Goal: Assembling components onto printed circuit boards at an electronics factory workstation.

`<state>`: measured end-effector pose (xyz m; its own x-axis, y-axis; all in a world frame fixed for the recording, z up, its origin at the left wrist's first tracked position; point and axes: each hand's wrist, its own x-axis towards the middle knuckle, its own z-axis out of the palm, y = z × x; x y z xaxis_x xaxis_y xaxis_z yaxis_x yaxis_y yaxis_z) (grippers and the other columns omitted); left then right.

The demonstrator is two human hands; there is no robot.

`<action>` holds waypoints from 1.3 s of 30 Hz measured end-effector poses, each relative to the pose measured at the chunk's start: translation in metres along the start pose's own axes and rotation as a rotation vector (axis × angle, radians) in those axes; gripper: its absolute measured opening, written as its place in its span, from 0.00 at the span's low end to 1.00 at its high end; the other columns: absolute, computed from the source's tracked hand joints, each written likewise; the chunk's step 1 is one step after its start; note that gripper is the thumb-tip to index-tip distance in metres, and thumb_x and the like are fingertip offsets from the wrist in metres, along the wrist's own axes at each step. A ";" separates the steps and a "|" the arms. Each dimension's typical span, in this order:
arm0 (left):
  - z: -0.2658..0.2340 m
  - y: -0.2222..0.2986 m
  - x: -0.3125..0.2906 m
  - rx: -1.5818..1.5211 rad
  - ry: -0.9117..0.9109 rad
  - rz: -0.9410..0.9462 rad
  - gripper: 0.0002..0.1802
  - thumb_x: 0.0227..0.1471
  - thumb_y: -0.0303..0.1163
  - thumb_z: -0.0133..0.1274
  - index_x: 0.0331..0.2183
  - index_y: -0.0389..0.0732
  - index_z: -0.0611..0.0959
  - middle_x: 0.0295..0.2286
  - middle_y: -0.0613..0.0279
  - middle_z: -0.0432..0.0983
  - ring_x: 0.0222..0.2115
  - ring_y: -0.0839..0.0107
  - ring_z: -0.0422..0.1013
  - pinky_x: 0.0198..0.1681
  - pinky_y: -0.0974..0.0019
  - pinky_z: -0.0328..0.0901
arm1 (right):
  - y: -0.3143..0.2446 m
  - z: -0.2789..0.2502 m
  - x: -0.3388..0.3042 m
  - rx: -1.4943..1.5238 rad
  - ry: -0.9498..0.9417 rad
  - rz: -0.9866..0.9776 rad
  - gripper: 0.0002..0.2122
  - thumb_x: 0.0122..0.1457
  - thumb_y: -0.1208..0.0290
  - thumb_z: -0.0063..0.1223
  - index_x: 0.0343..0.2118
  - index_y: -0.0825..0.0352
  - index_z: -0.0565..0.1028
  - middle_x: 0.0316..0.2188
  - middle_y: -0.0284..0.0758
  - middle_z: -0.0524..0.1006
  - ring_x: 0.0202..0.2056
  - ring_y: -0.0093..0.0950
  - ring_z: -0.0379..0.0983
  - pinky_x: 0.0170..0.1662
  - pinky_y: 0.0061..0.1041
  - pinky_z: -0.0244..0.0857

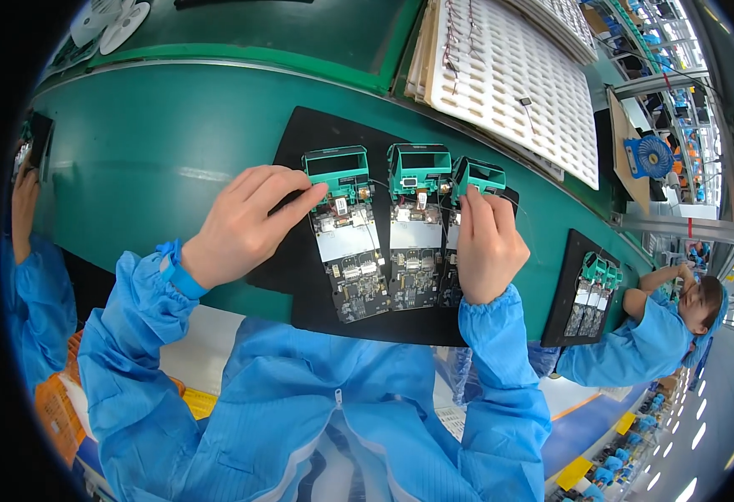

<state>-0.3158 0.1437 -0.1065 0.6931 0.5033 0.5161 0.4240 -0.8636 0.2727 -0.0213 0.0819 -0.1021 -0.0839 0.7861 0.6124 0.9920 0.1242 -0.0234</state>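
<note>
Three circuit boards with green plastic frames lie side by side on a black mat [300, 142] on the green belt. My left hand [246, 222] rests its fingertips on the left board [346, 230], near its upper left edge. Over the right board [472, 180] lies my right hand [486, 243], fingers curled and pinching a thin wire or small part at the board's top; most of that board is hidden. Nothing touches the middle board [417, 226]. Both sleeves are blue, and a blue strap is on my left wrist.
A stack of white perforated trays [518, 75] stands behind the belt. At the right, a second black mat [572, 284] with more boards lies in front of another person in blue. Another person's hand and sleeve [24, 243] show at the left edge. A small blue fan [647, 155] sits at the back right.
</note>
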 end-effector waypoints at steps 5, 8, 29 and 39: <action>0.002 -0.004 0.004 -0.008 0.000 0.002 0.24 0.36 0.19 0.54 0.42 0.32 0.82 0.37 0.55 0.73 0.38 0.58 0.72 0.43 0.58 0.69 | 0.003 0.005 0.006 0.048 -0.005 0.050 0.04 0.50 0.76 0.64 0.29 0.64 0.79 0.25 0.31 0.74 0.17 0.29 0.70 0.19 0.26 0.63; 0.001 -0.005 0.004 -0.002 0.010 0.005 0.24 0.36 0.20 0.54 0.42 0.32 0.82 0.37 0.55 0.73 0.38 0.58 0.72 0.43 0.58 0.69 | 0.004 0.009 0.006 0.024 0.003 0.022 0.05 0.49 0.76 0.65 0.28 0.62 0.78 0.24 0.31 0.73 0.16 0.29 0.68 0.19 0.26 0.62; -0.012 -0.023 0.008 0.040 0.056 0.286 0.14 0.35 0.23 0.59 0.32 0.33 0.82 0.32 0.56 0.75 0.33 0.61 0.74 0.37 0.60 0.70 | 0.022 -0.011 0.014 0.681 -0.022 0.707 0.06 0.54 0.78 0.62 0.24 0.70 0.76 0.19 0.25 0.72 0.20 0.11 0.63 0.24 0.15 0.59; -0.016 -0.025 0.016 0.054 0.069 0.352 0.13 0.35 0.23 0.58 0.30 0.32 0.80 0.30 0.56 0.73 0.32 0.62 0.73 0.38 0.62 0.70 | -0.031 0.000 0.035 0.593 -0.067 0.061 0.06 0.49 0.80 0.64 0.24 0.67 0.75 0.21 0.33 0.72 0.18 0.26 0.71 0.20 0.25 0.65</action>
<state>-0.3244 0.1728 -0.0917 0.7618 0.1706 0.6249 0.1976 -0.9799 0.0266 -0.0551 0.1054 -0.0804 -0.0531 0.8368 0.5449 0.7747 0.3789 -0.5063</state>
